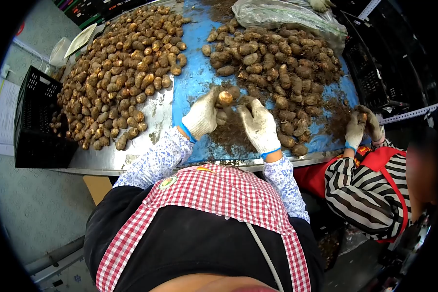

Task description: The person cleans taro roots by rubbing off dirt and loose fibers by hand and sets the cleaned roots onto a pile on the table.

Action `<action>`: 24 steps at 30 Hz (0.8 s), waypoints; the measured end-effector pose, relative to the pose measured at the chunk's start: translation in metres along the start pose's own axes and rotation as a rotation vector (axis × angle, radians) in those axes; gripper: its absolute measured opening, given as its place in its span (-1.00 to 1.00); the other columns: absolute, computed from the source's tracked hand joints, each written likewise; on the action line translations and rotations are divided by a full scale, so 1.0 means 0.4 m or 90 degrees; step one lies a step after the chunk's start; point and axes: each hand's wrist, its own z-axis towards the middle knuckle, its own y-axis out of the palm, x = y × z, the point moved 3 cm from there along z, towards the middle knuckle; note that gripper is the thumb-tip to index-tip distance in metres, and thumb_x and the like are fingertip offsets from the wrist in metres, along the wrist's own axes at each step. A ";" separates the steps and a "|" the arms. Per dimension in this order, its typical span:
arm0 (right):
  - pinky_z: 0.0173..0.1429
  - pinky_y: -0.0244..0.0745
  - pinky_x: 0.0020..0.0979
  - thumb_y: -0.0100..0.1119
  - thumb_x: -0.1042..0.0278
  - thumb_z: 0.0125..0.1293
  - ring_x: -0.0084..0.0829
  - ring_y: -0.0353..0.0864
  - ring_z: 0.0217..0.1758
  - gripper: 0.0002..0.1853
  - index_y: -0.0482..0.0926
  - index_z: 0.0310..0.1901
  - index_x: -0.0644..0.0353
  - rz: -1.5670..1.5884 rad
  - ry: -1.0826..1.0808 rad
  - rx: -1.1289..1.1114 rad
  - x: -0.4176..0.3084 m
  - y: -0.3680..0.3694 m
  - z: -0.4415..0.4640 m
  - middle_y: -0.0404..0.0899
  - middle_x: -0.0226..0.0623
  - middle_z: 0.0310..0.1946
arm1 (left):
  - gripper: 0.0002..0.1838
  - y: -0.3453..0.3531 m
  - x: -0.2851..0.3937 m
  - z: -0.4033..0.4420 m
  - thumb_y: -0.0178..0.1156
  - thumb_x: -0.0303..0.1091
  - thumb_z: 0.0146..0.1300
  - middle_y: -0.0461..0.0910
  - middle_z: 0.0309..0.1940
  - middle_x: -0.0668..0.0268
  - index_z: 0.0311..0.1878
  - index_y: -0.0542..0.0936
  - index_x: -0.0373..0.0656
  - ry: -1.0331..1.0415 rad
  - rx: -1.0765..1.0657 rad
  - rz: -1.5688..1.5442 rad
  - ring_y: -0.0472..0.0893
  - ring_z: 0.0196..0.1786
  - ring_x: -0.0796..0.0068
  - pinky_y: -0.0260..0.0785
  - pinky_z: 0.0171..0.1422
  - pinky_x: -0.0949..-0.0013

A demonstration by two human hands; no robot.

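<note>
My left hand, in a dirty white glove, is closed around a small taro whose pale cut end faces up. Another taro shows just below it, against the same hand. My right hand, also gloved, is a short way to the right. Its thumb stands apart from its slightly bent fingers, and I see nothing held in it. Loose root hairs and soil lie beneath both hands on the blue sheet.
Cleaner taros are heaped at left, hairy ones at right beside a plastic bag. A black crate stands at the left edge. On the right, a co-worker's gloved hands hold something small.
</note>
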 end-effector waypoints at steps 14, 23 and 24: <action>-0.20 0.56 -0.15 0.15 0.25 0.32 -0.04 0.65 -0.34 -0.78 0.58 -0.26 0.27 -0.167 0.049 0.011 0.136 0.036 0.014 0.63 0.01 -0.40 | -0.36 0.017 -0.024 -0.034 -0.23 0.16 0.54 0.35 -0.65 0.50 0.08 0.51 -0.30 0.025 -0.185 -0.041 0.14 -0.72 0.69 0.00 -0.67 0.56; 0.12 0.54 -0.31 0.26 0.34 0.33 -0.25 0.65 0.09 -0.50 0.42 0.27 0.24 0.166 0.008 -0.112 -0.024 -0.013 0.007 0.61 -0.01 0.02 | -0.42 0.039 -0.028 -0.043 -0.17 0.15 0.53 0.57 -0.38 0.25 0.11 0.52 -0.22 0.363 0.047 0.678 0.59 -0.41 0.35 0.50 -0.32 0.28; 0.12 0.55 -0.32 0.28 0.34 0.31 -0.25 0.65 0.09 -0.50 0.42 0.26 0.24 0.157 0.002 -0.114 -0.019 -0.006 0.001 0.61 -0.01 0.02 | -0.47 0.036 -0.026 -0.050 -0.14 0.08 0.53 0.59 -0.21 0.18 0.11 0.50 -0.24 0.314 0.082 0.676 0.62 -0.24 0.23 0.52 -0.12 0.19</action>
